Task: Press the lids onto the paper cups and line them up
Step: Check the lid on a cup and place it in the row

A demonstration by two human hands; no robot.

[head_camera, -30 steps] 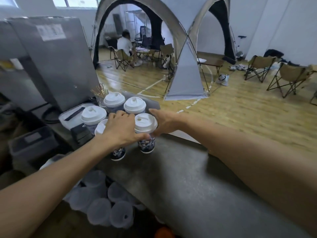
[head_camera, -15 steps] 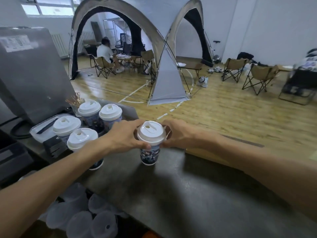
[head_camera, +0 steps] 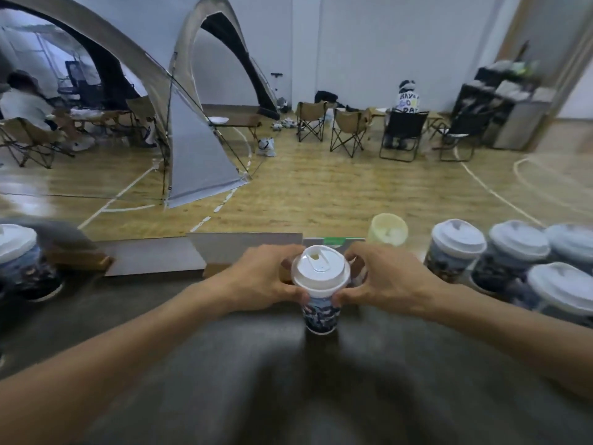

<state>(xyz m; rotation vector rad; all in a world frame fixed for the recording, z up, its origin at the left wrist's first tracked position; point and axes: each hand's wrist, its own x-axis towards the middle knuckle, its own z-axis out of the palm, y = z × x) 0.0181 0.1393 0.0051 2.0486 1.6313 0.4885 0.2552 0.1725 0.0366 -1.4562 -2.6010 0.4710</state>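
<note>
- Head view: a patterned paper cup [head_camera: 320, 314] stands upright on the dark countertop [head_camera: 224, 364], about midway along its far edge, with a white lid [head_camera: 320, 272] already on its rim.
- Its long axis is vertical, and the lid looks level, sip hole toward the far side.
- Left hand [head_camera: 260, 279] and right hand [head_camera: 383, 279] flank the cup on opposite sides, about equally near. Each has its fingers curled round the lid's rim, with the thumbs meeting the cup wall just below the lid on the near side.
- The cup sits directly between the two palms, so any push goes straight down along its axis; my judgement is that the lid is being seated or the cup is about to be shifted sideways.
- Four lidded cups [head_camera: 513, 252] cluster toward the right end of the counter, well apart from the held cup; the nearest one [head_camera: 457, 248] lies off the right hand's side, which suggests the line forms there.
- One more lidded cup [head_camera: 17, 258] stands at the left edge.
- A pale yellow container [head_camera: 387, 229] sits just beyond the right hand; what it is I cannot tell.
</note>
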